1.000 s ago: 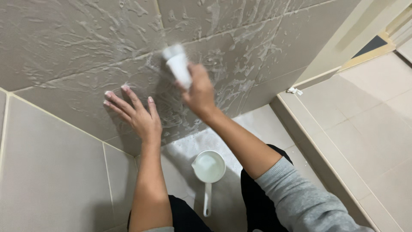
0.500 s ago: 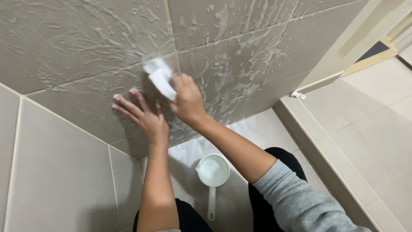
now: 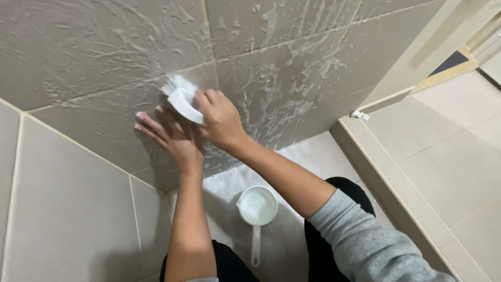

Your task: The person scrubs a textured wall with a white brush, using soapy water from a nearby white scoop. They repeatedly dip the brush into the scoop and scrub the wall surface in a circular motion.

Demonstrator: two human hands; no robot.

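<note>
My right hand (image 3: 220, 119) grips a white scrub brush (image 3: 180, 98) and presses its bristles against the soapy beige tiled wall (image 3: 94, 47). My left hand (image 3: 169, 137) lies flat on the same wall just below the brush, fingers spread, holding nothing. White foam streaks cover the upper tiles around the brush. Below my arms, a white ladle-shaped scoop (image 3: 257, 209) filled with milky liquid rests on the wet floor between my knees.
A side wall of plain beige tiles (image 3: 62, 209) meets the soapy wall at the left corner. On the right, a raised tiled curb (image 3: 386, 188) borders the floor, with a small white scrap (image 3: 360, 114) near its far end and a doorway (image 3: 449, 62) beyond.
My right hand has swept the brush leftward and down across the wall. It now sits just above my left hand, which has stayed flat on the tile.
</note>
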